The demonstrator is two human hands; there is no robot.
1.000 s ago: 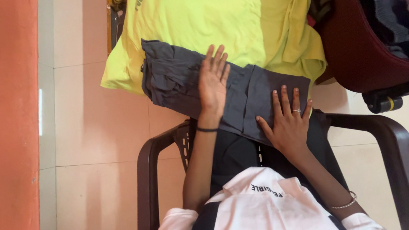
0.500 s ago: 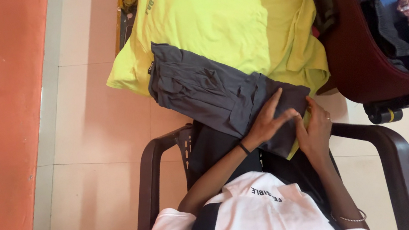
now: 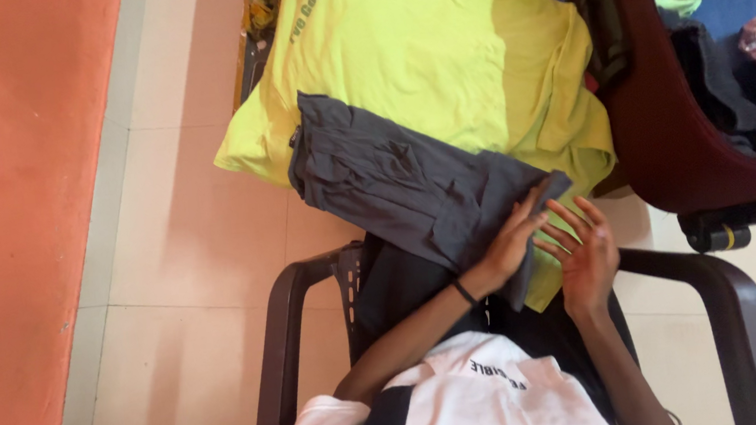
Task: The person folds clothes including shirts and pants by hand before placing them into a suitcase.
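Grey cloth, a folded pair of cargo shorts (image 3: pixel 403 182), lies across your lap and over the yellow-green T-shirt (image 3: pixel 437 59) spread beyond it. Your left hand (image 3: pixel 512 241) presses flat on the near end, fingers together, while your right hand (image 3: pixel 585 253) sits open-palmed just beside it, fingers loosely spread, touching the lifted edge; whether it pinches the cloth I cannot tell. You look to be mid-fold: turning that end over would call for a firm hold on the corner. You sit in a dark plastic chair (image 3: pixel 728 299) on pale floor tiles (image 3: pixel 188 258), an orange wall (image 3: pixel 19 228) at left, a maroon chair (image 3: pixel 665 120) heaped with clothes at right.
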